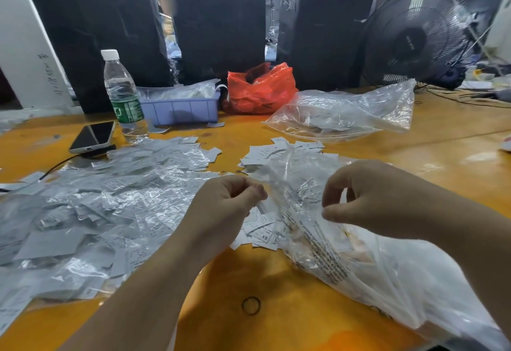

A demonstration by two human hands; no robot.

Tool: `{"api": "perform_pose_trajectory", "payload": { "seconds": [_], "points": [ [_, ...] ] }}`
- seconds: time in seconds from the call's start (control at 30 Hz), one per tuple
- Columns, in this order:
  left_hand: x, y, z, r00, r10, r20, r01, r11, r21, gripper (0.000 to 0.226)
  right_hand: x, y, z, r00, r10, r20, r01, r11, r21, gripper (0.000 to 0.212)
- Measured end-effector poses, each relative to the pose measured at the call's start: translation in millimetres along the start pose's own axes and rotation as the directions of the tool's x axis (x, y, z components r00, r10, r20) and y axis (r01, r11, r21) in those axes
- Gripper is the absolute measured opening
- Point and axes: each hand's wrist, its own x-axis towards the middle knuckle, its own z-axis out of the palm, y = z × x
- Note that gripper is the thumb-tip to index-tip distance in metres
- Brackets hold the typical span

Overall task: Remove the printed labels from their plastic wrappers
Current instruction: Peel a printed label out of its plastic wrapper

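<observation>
Labels (261, 233) lie loose on the orange table (290, 290) between the two hands, with more heaped beyond (276, 151); wrapped ones (91, 212) cover the table's left side. Left hand (229, 201) pinches one edge of a clear wrapper (290, 182), fingers curled; right hand (367, 193) pinches its other side. A big clear bag (387, 273) lies under the right forearm. A rubber band (251, 306) sits near the front edge.
</observation>
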Motion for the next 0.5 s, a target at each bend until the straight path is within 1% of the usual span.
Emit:
{"api": "perform_pose_trajectory", "payload": {
  "seconds": [0.1, 0.17, 0.2, 0.27, 0.3, 0.33, 0.37, 0.43, 0.5],
  "points": [
    [-1, 1, 0, 1.0, 0.011, 0.024, -0.011, 1.0, -0.019, 0.018, 2, 1, 6, 0.999, 0.011, 0.052, -0.004, 0.991, -0.134, 0.009],
    [-1, 2, -1, 0.999, 0.02, 0.033, -0.019, 1.0, -0.023, 0.018, 4, 0, 7, 1.0, -0.007, -0.001, 0.006, 0.989, -0.146, 0.012],
    [0, 2, -2, 0.999, 0.02, 0.031, -0.02, 1.0, -0.022, 0.019, 6, -2, 6, 0.998, -0.034, -0.061, 0.028, 0.995, -0.099, 0.014],
    [0, 3, -3, 1.0, 0.019, 0.022, -0.019, 0.999, -0.03, 0.019, 10, -8, 5, 0.977, -0.085, -0.195, 0.104, 0.991, 0.088, 0.016],
    [0, 4, -4, 1.0, 0.02, 0.014, -0.02, 0.999, -0.043, 0.018, 14, -12, 6, 0.97, -0.093, -0.223, 0.134, 0.975, 0.176, 0.019],
    [0, 5, -5, 1.0, 0.023, 0.005, -0.023, 0.998, -0.058, 0.017, 18, -16, 9, 0.973, -0.092, -0.214, 0.144, 0.959, 0.244, 0.023],
    [0, 5, -5, 1.0, 0.03, -0.004, -0.03, 0.997, -0.07, 0.017, 24, -21, 12, 0.981, -0.086, -0.172, 0.135, 0.944, 0.302, 0.024],
    [1, 6, -7, 0.999, 0.044, -0.015, -0.045, 0.995, -0.091, 0.02, 37, -31, 18, 0.997, -0.068, -0.028, 0.073, 0.901, 0.428, 0.022],
    [2, 6, -10, 0.998, 0.062, -0.021, -0.064, 0.994, -0.092, 0.022, 51, -41, 21, 0.991, -0.072, 0.109, 0.0, 0.838, 0.546, 0.021]
  ]
}}
